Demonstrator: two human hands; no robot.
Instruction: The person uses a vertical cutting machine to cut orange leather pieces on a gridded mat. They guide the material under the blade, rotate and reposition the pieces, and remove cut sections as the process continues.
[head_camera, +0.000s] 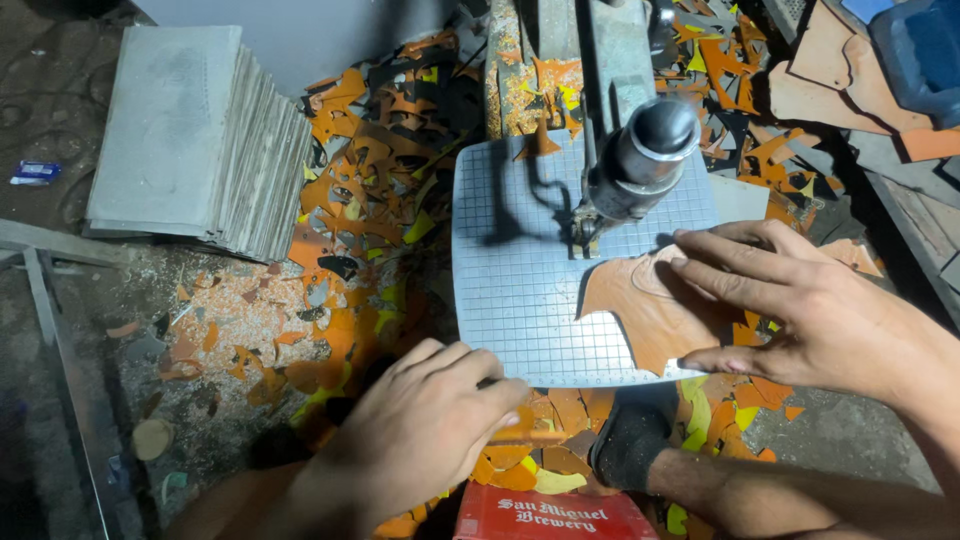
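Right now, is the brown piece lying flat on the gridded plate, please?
Flat: the brown piece lies spread on the gridded plate, pressed down by the right hand.

Harsh light from above brightens the gridded cutting table (520, 300) beyond the fingers, casting a dark machine shadow there. The corners fall dim; the focus is sharp, with slight edge distortion.

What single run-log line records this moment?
right hand: pressing brown cut sheet piece | left hand: at gridded white table edge | cutter head: above

Right hand (800, 310) flat, fingers spread, palm down, just right of cutter head (640, 160). Left hand (420, 430) loosely curled, well below-left of it.
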